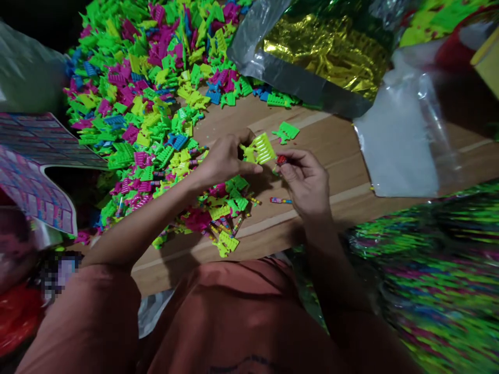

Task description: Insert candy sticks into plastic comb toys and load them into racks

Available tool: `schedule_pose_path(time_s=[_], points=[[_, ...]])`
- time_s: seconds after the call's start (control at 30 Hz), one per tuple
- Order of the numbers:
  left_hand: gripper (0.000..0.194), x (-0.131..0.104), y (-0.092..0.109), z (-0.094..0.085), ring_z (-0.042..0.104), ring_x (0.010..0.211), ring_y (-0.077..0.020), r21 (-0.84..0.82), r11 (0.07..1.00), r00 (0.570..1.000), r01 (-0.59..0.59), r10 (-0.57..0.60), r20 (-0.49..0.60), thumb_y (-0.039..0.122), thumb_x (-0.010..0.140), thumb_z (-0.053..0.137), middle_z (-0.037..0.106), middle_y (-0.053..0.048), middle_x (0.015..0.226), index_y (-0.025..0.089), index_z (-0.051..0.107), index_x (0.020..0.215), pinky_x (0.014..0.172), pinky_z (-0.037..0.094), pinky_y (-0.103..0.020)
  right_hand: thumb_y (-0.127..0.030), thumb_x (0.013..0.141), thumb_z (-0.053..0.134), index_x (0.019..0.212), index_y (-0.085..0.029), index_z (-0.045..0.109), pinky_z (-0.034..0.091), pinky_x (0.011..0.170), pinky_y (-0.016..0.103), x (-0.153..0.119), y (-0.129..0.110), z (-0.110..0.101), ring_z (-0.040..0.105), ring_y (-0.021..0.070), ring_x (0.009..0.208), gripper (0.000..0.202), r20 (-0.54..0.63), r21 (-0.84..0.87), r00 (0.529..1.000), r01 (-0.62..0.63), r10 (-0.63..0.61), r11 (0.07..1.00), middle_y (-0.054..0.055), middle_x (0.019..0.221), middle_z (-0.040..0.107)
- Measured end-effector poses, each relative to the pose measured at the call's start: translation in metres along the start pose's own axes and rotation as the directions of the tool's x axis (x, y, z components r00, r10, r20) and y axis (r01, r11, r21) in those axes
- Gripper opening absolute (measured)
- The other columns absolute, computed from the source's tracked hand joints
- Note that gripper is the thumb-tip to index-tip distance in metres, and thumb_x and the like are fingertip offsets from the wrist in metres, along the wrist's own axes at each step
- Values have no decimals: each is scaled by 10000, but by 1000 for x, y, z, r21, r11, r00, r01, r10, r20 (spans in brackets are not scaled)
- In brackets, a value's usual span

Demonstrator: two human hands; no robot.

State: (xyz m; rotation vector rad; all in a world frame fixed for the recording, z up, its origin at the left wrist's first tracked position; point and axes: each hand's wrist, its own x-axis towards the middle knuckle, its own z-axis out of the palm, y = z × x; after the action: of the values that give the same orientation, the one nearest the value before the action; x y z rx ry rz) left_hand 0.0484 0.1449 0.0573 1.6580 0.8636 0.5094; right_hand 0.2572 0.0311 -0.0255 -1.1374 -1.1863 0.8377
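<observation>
My left hand [225, 157] pinches a yellow plastic toy piece [264, 149] with a slatted panel, holding it above the wooden table. Close by on its right, the fingers of my right hand [307, 182] are closed on a small red piece [281, 160], mostly covered by the fingertips; its kind does not show. Beyond the hands lies a green toy piece [287, 132] of similar shape. A thin tube with a colourful printed wrapper [280, 200] rests on the table just left of my right wrist.
A big heap of green, pink, yellow and blue toy pieces [128, 93] covers the table's left side. Behind is a plastic bag with gold foil [323, 52]. Clear plastic bags [397, 140] lie at right, above bulging bags of toys [440, 280]. Printed card [39, 182] stands left.
</observation>
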Motion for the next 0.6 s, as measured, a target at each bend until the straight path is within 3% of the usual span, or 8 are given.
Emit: schedule_pose_path(time_s=[0.1, 0.2, 0.37, 0.6], points=[[603, -31, 14, 12, 727, 905, -237, -120, 993, 999, -9, 5, -36, 655, 727, 1065, 773, -46, 922, 203, 737, 956, 828, 578, -352, -592, 1059, 797, 1274, -319, 784, 706, 893, 332, -9, -5, 9, 821, 192, 962, 347, 32, 57, 999, 5, -6, 998, 26, 1135, 825], [614, -50, 18, 19, 743, 926, -224, -260, 966, 994, 3, -31, -103, 746, 818, 975, 781, -48, 962, 213, 718, 983, 869, 620, -356, -629, 1044, 793, 1261, -326, 797, 704, 864, 332, -16, -4, 17, 819, 195, 937, 373, 40, 95, 999, -17, 13, 995, 26, 1126, 825], [567, -68, 18, 25, 681, 817, -171, -358, 933, 986, 38, -95, -141, 654, 783, 1026, 739, -6, 901, 220, 690, 924, 821, 591, -335, -667, 1042, 773, 1243, -326, 816, 703, 925, 346, -23, -2, 27, 818, 214, 1048, 398, 50, 92, 999, -26, 21, 995, 38, 1150, 830], [537, -70, 14, 37, 648, 742, -124, -562, 817, 962, 125, -237, -132, 448, 638, 1072, 715, 32, 835, 193, 705, 936, 786, 561, -292, -535, 1058, 819, 1185, -296, 849, 690, 987, 390, -23, -18, 31, 811, 232, 1104, 272, 76, 24, 994, 72, -74, 997, 52, 1133, 829]])
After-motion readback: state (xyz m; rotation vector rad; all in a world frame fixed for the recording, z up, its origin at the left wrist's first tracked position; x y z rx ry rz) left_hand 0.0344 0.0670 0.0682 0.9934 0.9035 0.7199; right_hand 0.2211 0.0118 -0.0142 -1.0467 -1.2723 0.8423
